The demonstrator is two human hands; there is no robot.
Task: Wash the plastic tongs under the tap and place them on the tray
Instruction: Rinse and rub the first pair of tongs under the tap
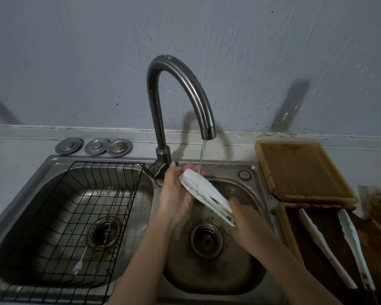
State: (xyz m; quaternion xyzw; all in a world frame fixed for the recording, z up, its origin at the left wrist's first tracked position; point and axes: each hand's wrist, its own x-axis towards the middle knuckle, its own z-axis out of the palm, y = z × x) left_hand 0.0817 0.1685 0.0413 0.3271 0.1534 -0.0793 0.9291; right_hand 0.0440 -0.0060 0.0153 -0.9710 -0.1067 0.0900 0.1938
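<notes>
White plastic tongs [204,195] held over right sink basin [251,194], hinge end under tap [180,93] stream. Left hand [176,194] grip cups hinge end at 10 o'clock; right hand [243,219] grip clamped on tips at 4 o'clock. Tray [288,230] at 3 o'clock on counter [20,146].

Scuffed grey-blue wall [251,51], grimy pale counter ledge [20,137], dim light

You find no readable text, label, brand, number or sign on anything in front of you here
</notes>
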